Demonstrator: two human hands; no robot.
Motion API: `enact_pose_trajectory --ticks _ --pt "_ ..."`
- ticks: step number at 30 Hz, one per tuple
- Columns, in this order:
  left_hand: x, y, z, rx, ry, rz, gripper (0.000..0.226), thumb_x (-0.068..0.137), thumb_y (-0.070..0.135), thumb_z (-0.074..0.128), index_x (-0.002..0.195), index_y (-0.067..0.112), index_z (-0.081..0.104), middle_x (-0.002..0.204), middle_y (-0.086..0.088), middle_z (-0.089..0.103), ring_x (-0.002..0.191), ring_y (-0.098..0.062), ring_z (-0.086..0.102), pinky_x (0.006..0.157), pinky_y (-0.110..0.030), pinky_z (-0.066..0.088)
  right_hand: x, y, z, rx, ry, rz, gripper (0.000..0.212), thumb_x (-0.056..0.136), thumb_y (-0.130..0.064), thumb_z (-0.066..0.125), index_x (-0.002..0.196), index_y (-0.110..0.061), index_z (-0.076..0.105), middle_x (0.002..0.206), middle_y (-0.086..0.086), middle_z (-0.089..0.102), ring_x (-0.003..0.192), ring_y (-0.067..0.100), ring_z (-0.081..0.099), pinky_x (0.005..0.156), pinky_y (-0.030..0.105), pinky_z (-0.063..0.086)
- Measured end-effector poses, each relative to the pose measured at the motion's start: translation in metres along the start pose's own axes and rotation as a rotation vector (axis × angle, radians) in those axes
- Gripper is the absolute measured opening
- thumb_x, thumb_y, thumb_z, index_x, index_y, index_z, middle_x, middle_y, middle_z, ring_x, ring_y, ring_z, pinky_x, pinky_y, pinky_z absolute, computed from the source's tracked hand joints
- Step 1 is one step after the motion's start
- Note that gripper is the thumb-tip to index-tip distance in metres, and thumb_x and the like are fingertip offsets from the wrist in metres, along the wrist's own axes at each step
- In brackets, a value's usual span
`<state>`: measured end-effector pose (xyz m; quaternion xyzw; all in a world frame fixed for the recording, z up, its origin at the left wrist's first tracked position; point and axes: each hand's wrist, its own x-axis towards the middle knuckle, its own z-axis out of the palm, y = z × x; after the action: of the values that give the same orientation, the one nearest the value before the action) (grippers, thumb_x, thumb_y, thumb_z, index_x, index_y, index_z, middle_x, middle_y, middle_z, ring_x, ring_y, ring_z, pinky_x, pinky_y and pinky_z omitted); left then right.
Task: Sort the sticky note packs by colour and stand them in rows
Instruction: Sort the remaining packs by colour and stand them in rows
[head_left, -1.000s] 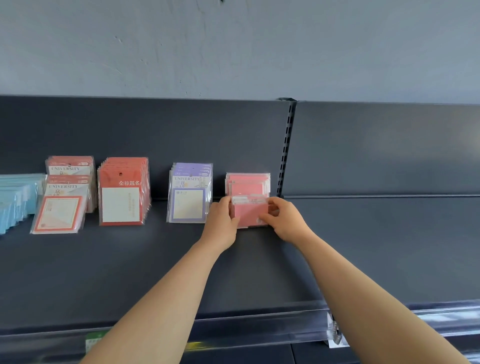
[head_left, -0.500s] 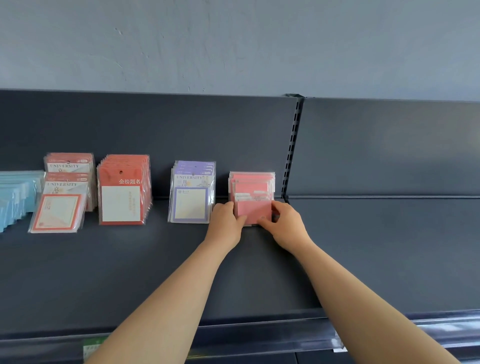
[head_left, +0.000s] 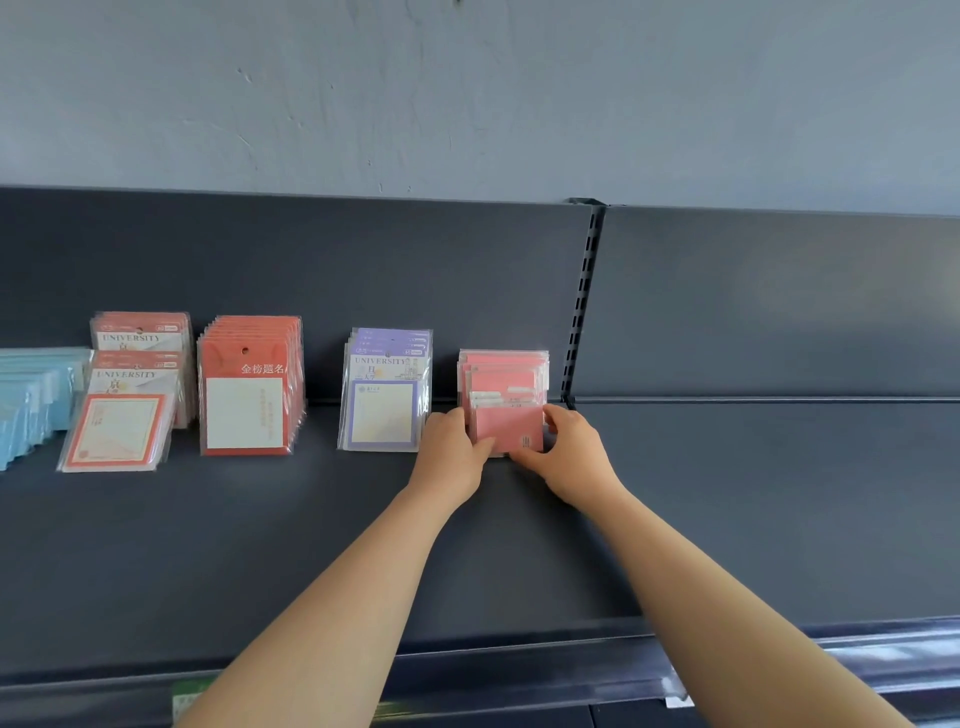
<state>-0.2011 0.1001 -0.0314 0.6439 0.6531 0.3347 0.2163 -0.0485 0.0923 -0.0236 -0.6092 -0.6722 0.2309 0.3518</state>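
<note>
A second ago my thumbs sat near the top edge of the front pink pack (head_left: 511, 427). They have since slid down to its lower edge, and both hands are lower on the shelf (head_left: 311, 530). The pack looks closer to the ones behind it than it did then.

My left hand (head_left: 449, 457) grasps the pack's left side, with the fingers curled along the edge and the thumb pressed against the bottom of the front face. My right hand (head_left: 574, 457) pinches the lower right corner, with the thumb in front at the base and the fingers wrapped round the right edge.

The pack is plain pink in a clear sleeve, with a small dark mark near its lower right and pale label strips along the top. It stands upright at the front of the row of pink sticky note packs (head_left: 501, 366). That row backs onto the dark rear panel, just left of the slotted upright (head_left: 583, 312).

To the left, well apart, the purple packs (head_left: 382, 410) stand in a row. Farther left are the red packs (head_left: 244, 410), then the orange-bordered packs (head_left: 122, 431), whose front ones lean back at a slant. The light blue packs (head_left: 26, 405) are at the edge of view.
</note>
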Motion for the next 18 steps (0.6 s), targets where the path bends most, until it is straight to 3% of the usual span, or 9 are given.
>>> enact_pose_trajectory --ticks 7,10,11,13,15,18 --pt "-0.010 0.001 -0.016 0.005 0.013 0.014 0.038 0.092 0.023 0.064 0.124 0.009 0.051 0.126 -0.010 0.052 0.113 -0.022 0.055 0.088 -0.026 0.041 -0.011 -0.011 -0.004 -0.073 0.072 -0.060 0.050 0.080 -0.027 0.072 0.125 -0.021 0.051 0.112 -0.011 0.045 0.102 0.009 0.046 0.078 0.025 0.039" --pt "-0.017 0.002 -0.029 0.010 0.044 0.031 0.048 0.093 0.021 0.062 0.136 0.008 0.044 0.133 -0.010 0.049 0.122 -0.023 0.050 0.098 -0.030 0.041 -0.015 -0.018 -0.003 -0.084 0.116 -0.100 0.050 0.076 -0.026 0.073 0.121 -0.023 0.050 0.113 -0.012 0.048 0.109 0.013 0.050 0.077 0.023 0.040" --pt "-0.020 0.002 -0.033 0.012 0.054 0.030 0.052 0.094 0.020 0.061 0.140 0.008 0.041 0.134 -0.009 0.048 0.124 -0.023 0.049 0.101 -0.032 0.041 -0.016 -0.022 -0.003 -0.101 0.126 -0.112 0.054 0.076 -0.026 0.073 0.124 -0.022 0.050 0.116 -0.011 0.049 0.114 0.015 0.049 0.079 0.024 0.042" --pt "-0.024 -0.001 -0.043 0.018 0.079 0.034 0.047 0.095 0.019 0.059 0.137 0.007 0.044 0.129 -0.009 0.050 0.121 -0.024 0.049 0.098 -0.030 0.043 -0.020 -0.031 -0.001 -0.147 0.128 -0.115 0.074 0.078 -0.029 0.074 0.142 -0.018 0.039 0.142 -0.006 0.041 0.134 0.017 0.036 0.100 0.031 0.041" --pt "-0.029 -0.006 -0.054 0.021 0.106 0.032 0.031 0.095 0.018 0.058 0.122 0.006 0.051 0.120 -0.008 0.053 0.114 -0.024 0.052 0.087 -0.026 0.041 -0.026 -0.042 0.004 -0.179 0.112 -0.109 0.086 0.082 -0.031 0.073 0.151 -0.015 0.025 0.158 -0.003 0.021 0.145 0.015 0.019 0.115 0.033 0.027" --pt "-0.039 -0.016 -0.073 0.016 0.149 0.021 0.026 0.094 0.016 0.058 0.117 0.004 0.054 0.118 -0.008 0.055 0.107 -0.021 0.053 0.082 -0.024 0.038 -0.033 -0.063 0.016 -0.173 0.089 -0.156 0.085 0.084 -0.032 0.072 0.152 -0.016 0.024 0.159 -0.006 0.018 0.145 0.012 0.017 0.114 0.027 0.022"
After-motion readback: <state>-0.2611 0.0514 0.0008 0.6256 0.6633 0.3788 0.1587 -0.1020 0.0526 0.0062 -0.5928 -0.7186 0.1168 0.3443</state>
